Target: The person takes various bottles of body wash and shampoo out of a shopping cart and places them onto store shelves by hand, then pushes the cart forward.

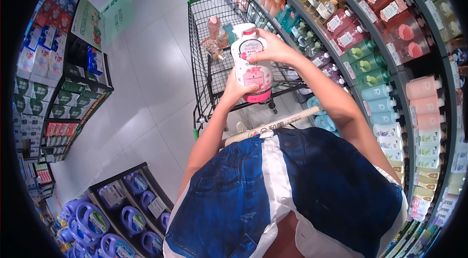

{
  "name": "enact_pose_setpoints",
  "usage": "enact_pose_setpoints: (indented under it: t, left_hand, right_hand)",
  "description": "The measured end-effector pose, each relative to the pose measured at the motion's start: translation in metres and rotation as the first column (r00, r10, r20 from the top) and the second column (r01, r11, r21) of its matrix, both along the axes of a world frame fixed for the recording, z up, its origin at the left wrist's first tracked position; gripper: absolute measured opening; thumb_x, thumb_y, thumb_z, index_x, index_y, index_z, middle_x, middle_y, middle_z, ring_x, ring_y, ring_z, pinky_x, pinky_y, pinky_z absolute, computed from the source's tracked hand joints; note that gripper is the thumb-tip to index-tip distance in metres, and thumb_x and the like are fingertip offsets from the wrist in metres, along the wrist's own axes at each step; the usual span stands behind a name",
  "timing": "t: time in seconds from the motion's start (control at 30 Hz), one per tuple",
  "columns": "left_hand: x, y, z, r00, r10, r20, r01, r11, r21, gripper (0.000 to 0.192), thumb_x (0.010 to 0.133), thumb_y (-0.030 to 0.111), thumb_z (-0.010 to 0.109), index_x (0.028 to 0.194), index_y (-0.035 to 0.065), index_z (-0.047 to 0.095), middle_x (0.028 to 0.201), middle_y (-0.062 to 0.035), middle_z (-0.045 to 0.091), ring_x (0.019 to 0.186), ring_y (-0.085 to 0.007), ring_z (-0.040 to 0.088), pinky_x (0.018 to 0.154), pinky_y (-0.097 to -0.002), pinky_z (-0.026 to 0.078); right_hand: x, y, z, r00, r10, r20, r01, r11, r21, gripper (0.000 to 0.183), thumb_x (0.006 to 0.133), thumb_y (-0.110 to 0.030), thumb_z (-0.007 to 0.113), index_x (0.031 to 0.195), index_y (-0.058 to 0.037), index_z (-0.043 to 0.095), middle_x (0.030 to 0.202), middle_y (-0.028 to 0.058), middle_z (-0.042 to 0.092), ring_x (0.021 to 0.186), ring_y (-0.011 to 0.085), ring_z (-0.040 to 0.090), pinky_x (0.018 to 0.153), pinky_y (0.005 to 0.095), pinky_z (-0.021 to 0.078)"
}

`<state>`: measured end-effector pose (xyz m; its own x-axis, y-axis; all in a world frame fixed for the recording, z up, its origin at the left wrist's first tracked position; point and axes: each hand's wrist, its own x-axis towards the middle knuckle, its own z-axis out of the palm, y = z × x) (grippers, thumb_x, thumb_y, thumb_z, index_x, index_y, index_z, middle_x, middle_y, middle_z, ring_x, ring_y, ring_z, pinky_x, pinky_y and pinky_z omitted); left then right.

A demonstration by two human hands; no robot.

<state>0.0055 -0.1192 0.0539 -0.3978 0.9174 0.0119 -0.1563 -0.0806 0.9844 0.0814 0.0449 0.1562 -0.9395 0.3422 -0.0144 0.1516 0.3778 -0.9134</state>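
Note:
A white and pink pump bottle (253, 71) with printed blossoms is held between both hands in front of me. My left hand (239, 88) grips its lower left side, the thumb across the front. My right hand (272, 47) holds it near the shoulder and neck from the right. Beyond it stands a black wire shopping cart (199, 53) with green corners. Inside the cart are a pink bottle (213, 25), a small bottle with an amber top (222, 37), a teal item (230, 32) and a clear patterned package (212, 48).
The cart's pale handle (292, 117) lies close before my body. Curved shelves (398, 71) of bottles rise at the right. A display of boxes (75, 86) stands at the left, and a bin (146, 185) of purple jugs at the lower left. Tiled floor (146, 75) runs between.

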Motion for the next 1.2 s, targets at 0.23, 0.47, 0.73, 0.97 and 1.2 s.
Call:
enact_pose_setpoints:
  t: [0.23,0.47,0.73,0.97,1.2]
  left_hand:
    - [-0.028,-0.013,-0.02,0.999,0.029,0.016,-0.028,0.998,-0.048,0.052,0.077,0.018,0.06,0.123,-0.0017,0.043,0.112,-0.01,0.056,0.101,-0.0159,0.053,0.089,-0.0302,0.043]
    - [-0.038,-0.018,-0.021,0.789,0.033,0.613,0.039,0.994,-0.104,0.056,0.097,0.044,0.025,0.133,0.002,0.035,0.128,-0.0121,0.048,0.116,-0.021,0.049,0.098,-0.0341,0.038]
    - [-0.023,-0.03,-0.017,0.73,-0.262,0.631,0.291,0.955,0.06,0.08,0.072,0.033,0.073,0.132,0.0037,0.029,0.123,-0.0119,0.049,0.111,-0.0239,0.052,0.091,-0.0403,0.046]
    - [0.008,-0.036,-0.016,0.785,-0.273,0.556,0.244,0.961,0.128,0.079,0.072,0.031,0.073,0.131,0.0028,0.029,0.123,-0.0135,0.049,0.111,-0.0242,0.052,0.093,-0.0398,0.045]
    - [0.035,-0.07,-0.024,0.91,-0.217,0.353,0.202,0.976,0.079,0.077,0.072,0.032,0.07,0.131,0.0039,0.029,0.126,-0.0133,0.046,0.114,-0.0257,0.049,0.093,-0.0409,0.044]
  right_hand:
    - [-0.016,-0.007,-0.025,0.971,-0.235,-0.049,0.191,0.88,-0.436,0.057,0.065,-0.016,0.079,0.112,-0.0011,0.051,0.103,0.0076,0.06,0.094,0.0135,0.058,0.086,0.0281,0.0448]
    - [-0.018,-0.016,-0.028,0.886,-0.455,-0.085,0.316,0.73,-0.606,0.057,0.067,-0.018,0.078,0.113,-0.0004,0.049,0.101,0.0091,0.061,0.091,0.0166,0.06,0.082,0.0294,0.0479]
    - [0.002,-0.017,-0.029,0.762,-0.639,-0.107,0.479,0.667,-0.571,0.064,0.067,-0.018,0.079,0.114,0.0048,0.042,0.098,0.0142,0.059,0.087,0.0198,0.062,0.076,0.03,0.0512]
    - [0.032,-0.039,-0.007,0.774,-0.597,-0.212,0.4,0.719,-0.568,0.066,0.067,-0.021,0.079,0.114,0.0034,0.04,0.099,0.0143,0.058,0.09,0.0195,0.061,0.077,0.0303,0.0508]
    - [0.093,-0.074,0.009,0.715,-0.573,-0.401,0.259,0.75,-0.608,0.065,0.067,-0.011,0.078,0.117,-0.0039,0.037,0.106,0.0107,0.056,0.1,0.0191,0.056,0.088,0.0335,0.0461]
